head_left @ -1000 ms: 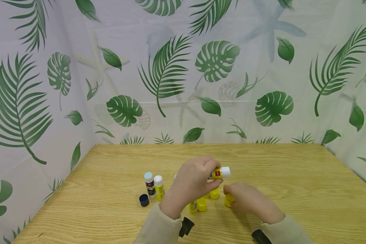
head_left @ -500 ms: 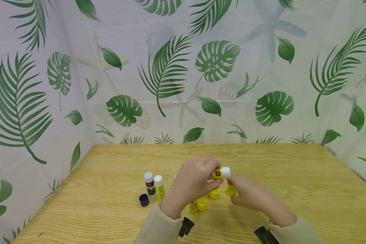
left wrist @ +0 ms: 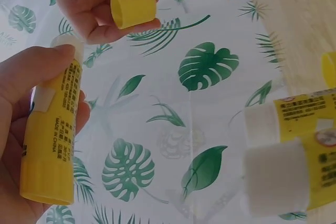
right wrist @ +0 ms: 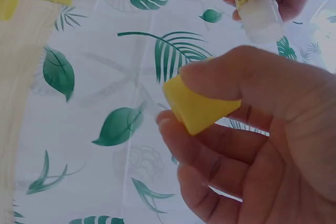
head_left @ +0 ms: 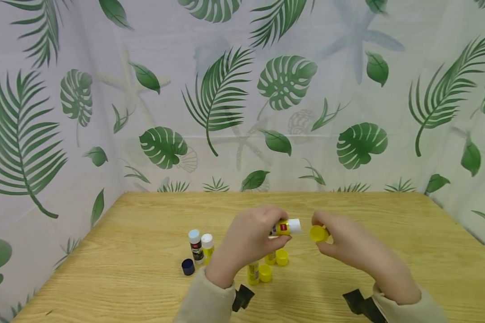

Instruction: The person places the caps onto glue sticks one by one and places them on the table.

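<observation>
My left hand (head_left: pixel 254 237) grips a yellow glue stick (left wrist: pixel 51 135) around its barrel, and the white end (head_left: pixel 294 226) points right toward the other hand. Between thumb and fingers my right hand (head_left: pixel 349 242) pinches a yellow cap (head_left: pixel 318 233), held a short way right of that white end. In the right wrist view the cap (right wrist: pixel 199 106) sits tilted under the thumb. Both hands are raised over the table. Under the left hand stand yellow glue sticks (head_left: pixel 253 272), partly hidden, with yellow caps (head_left: pixel 265 272) beside them.
On the left, a dark-labelled glue stick (head_left: pixel 196 247) stands uncapped beside a white-topped yellow glue stick (head_left: pixel 207 246). A dark blue cap (head_left: pixel 187 267) rests in front of them. The wooden table (head_left: pixel 388 220) meets a leaf-patterned cloth (head_left: pixel 242 98) at the back.
My right hand has picked the yellow cap up from the table and moved it up and to the right. The left hand has barely moved and still holds the glue stick.
</observation>
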The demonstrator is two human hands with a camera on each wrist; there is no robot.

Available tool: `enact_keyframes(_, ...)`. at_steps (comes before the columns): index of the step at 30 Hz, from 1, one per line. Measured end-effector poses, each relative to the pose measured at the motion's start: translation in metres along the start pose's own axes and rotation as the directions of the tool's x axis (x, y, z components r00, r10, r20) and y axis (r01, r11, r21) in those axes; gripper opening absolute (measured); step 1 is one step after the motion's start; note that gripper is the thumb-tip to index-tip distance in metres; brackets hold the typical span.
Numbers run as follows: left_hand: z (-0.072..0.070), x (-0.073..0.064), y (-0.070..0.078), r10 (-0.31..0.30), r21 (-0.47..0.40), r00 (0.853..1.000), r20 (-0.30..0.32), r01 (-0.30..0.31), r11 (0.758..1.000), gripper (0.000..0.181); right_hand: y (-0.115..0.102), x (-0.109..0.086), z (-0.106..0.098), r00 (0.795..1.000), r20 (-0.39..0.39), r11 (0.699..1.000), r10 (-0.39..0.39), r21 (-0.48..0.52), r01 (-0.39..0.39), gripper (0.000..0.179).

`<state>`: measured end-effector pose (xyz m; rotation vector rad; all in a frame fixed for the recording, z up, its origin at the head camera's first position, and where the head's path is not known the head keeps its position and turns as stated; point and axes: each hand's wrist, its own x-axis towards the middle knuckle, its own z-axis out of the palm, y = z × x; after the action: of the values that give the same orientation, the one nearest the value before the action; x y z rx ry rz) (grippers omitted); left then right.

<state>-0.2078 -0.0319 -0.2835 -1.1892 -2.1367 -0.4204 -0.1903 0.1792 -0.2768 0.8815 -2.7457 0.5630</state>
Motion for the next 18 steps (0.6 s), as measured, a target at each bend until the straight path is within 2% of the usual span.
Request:
enact_keyframes(5,-0.0031,0.0033,-0.0003,0.016,-0.017,1.0,-0.006,-0.016,1.0,0.025,-0.0031,-0.0011,-0.0053,0.997,-0.073,0.998,-0.01,-0.061,0.005,0.028)
enact_keyframes(11,0.0003,0.0053,0.0002,0.022,0.005,1.0,-0.002,-0.022,1.0,0.025,-0.0054,-0.0001,-0.0066,0.99,-0.133,0.998,-0.048,-0.05,0.041,0.029)
enact_keyframes(18,-0.001,0.0066,0.0014,0.038,0.012,0.998,-0.042,-0.038,0.999,0.024,-0.0097,-0.0005,-0.0052,0.972,-0.212,0.994,-0.101,-0.058,0.091,0.032)
